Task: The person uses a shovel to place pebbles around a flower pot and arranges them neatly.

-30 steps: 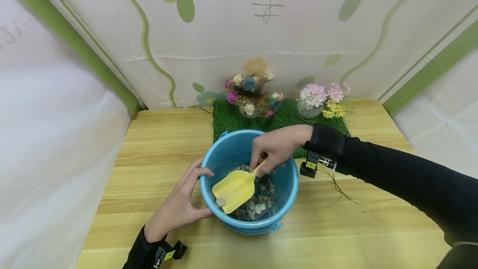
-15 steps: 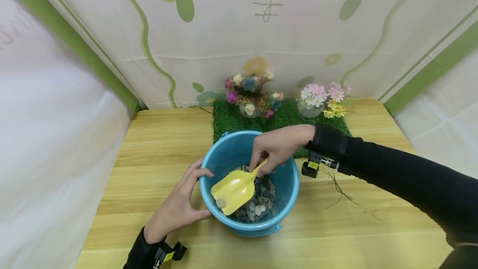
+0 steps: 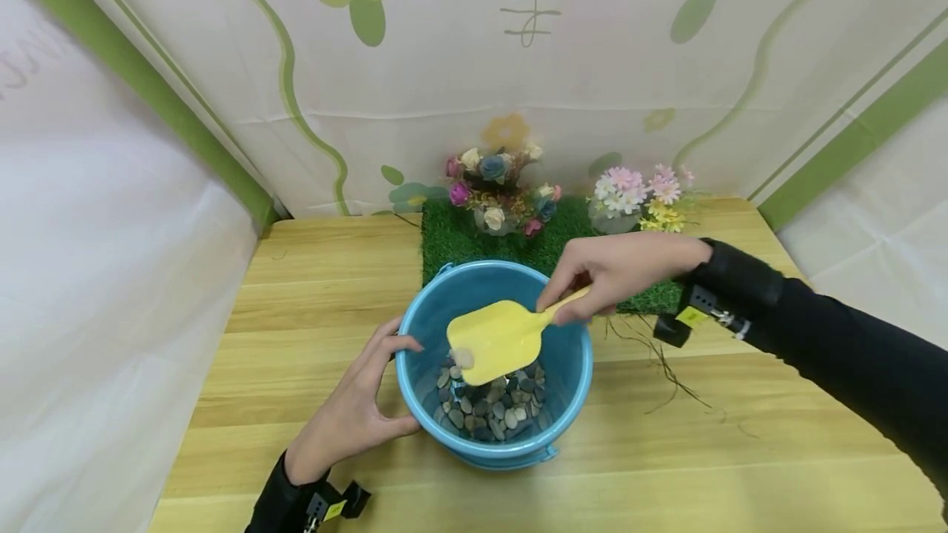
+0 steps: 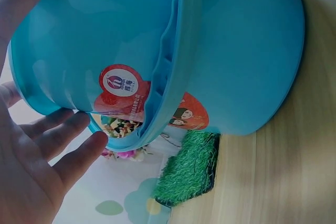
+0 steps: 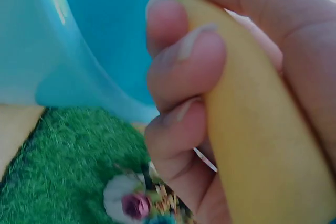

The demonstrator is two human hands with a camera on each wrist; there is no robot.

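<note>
A light-blue bucket (image 3: pixel 494 455) stands on the wooden table with grey, brown and white pebbles (image 3: pixel 485 414) at its bottom. My left hand (image 3: pixel 355 410) holds its left side, a finger hooked over the rim and the thumb against the outside; in the left wrist view the spread fingers lie along the bucket wall (image 4: pixel 236 56). With my right hand (image 3: pixel 618 274) I grip the handle (image 5: pixel 262 129) of a yellow toy shovel (image 3: pixel 504 331). Its blade is inside the bucket's mouth, above the pebbles, and carries one pale pebble (image 3: pixel 462 358) near its front edge.
Behind the bucket lies a green artificial grass mat (image 3: pixel 452 241). On it stand a vase of mixed roses (image 3: pixel 494 216) and a vase of pink, white and yellow flowers (image 3: pixel 615 216). Dry thin twigs (image 3: pixel 666 368) lie right of the bucket on the table (image 3: pixel 311 294).
My right hand and the shovel have moved up and to the right, away from the pebbles, with the pale pebble still on the blade. My left hand and the bucket have hardly moved.
</note>
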